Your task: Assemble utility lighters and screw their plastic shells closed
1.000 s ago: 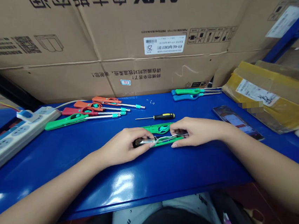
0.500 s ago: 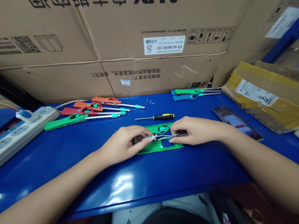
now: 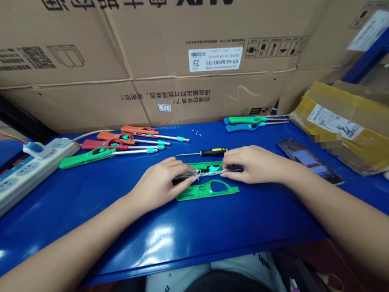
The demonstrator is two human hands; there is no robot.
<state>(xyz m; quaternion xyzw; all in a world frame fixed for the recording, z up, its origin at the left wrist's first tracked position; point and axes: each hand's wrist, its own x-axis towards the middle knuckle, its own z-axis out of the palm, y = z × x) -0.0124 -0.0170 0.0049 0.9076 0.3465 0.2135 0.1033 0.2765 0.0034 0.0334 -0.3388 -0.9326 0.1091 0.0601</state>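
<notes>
My left hand (image 3: 159, 179) pinches a dark see-through lighter fuel tank (image 3: 180, 178) between thumb and fingers. In my right hand (image 3: 256, 164) is a small black igniter piece (image 3: 238, 169), partly covered by the fingers. Thin white and dark wires (image 3: 211, 174) run between the two parts. Both hands are at the far green casing half (image 3: 200, 165), which has a teal trigger (image 3: 213, 167) in it; whether the parts touch it I cannot tell. Closer to me, the other green casing half (image 3: 199, 191) lies on the blue table (image 3: 148, 233).
A black-and-yellow screwdriver (image 3: 214, 152) lies just beyond the hands. Several assembled lighters (image 3: 108, 145) lie at the left beside a white power strip (image 3: 28, 171). Two more lighters (image 3: 245, 120) are at the back. A phone (image 3: 308, 160) and yellow-taped parcel (image 3: 351, 126) stand right.
Both hands have shifted slightly away from me with the tank and igniter piece, from between the casing halves to the far one. More of the near half now shows.
</notes>
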